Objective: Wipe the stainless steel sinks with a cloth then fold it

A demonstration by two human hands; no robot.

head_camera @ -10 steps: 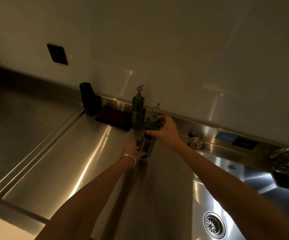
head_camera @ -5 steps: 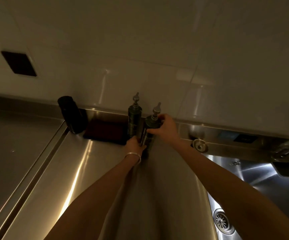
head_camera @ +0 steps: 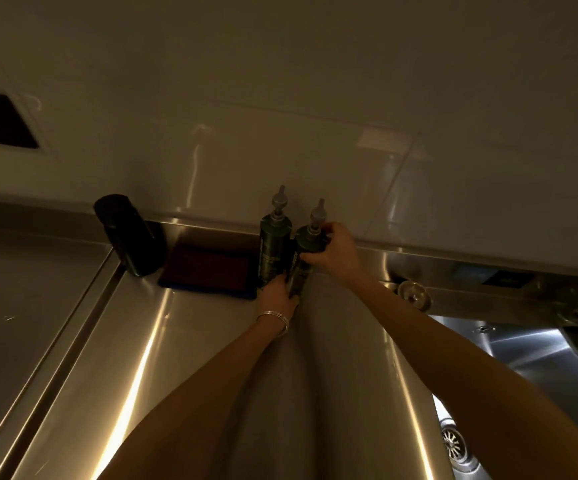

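The right hand (head_camera: 336,252) grips a pump bottle (head_camera: 302,261) at its top, the left hand (head_camera: 277,294) at its base.
A second bottle (head_camera: 274,244) stands just beside; the folded cloth (head_camera: 208,268) lies on the surface (head_camera: 135,348) to their left, the sink (head_camera: 522,355) at right.

Dark red cloth (head_camera: 208,268) lies flat on the counter against the back wall; steel sink (head_camera: 522,344) well to its right

dim warm light, pale glossy wall (head_camera: 280,81), dark square wall opening (head_camera: 0,123)
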